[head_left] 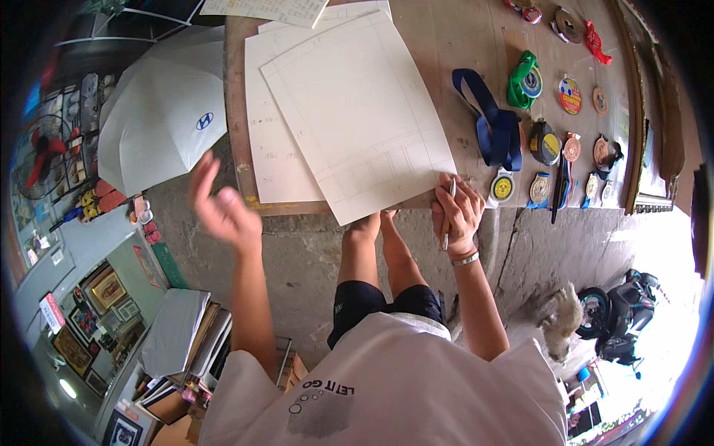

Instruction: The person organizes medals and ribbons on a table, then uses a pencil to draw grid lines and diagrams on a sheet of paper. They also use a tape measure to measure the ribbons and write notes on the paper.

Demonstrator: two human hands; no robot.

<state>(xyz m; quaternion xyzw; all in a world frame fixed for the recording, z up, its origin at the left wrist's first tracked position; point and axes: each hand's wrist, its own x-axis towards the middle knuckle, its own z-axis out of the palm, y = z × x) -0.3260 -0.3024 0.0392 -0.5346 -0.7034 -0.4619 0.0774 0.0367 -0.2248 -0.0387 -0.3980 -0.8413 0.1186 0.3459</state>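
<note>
My left hand [227, 212] is raised in the air left of the table's near edge, slightly blurred, fingers apart and holding nothing. A slim pencil [446, 223] is gripped in my right hand [462, 215], whose fingers rest at the near right corner of a large white sheet [357, 111]. Thin ruled lines and boxes are drawn on that sheet. It lies askew over another pale sheet [279, 171] with faint handwriting, and its near left corner juts past the table edge.
Right of the sheets, the brown table [431, 44] carries a dark blue ribbon [491, 126], a green-ribboned medal [526, 80], a black-and-yellow tape measure [545, 143] and several other medals. A grey umbrella [163, 111] stands open at left. A dog [559, 320] and a motorcycle [621, 312] are at lower right.
</note>
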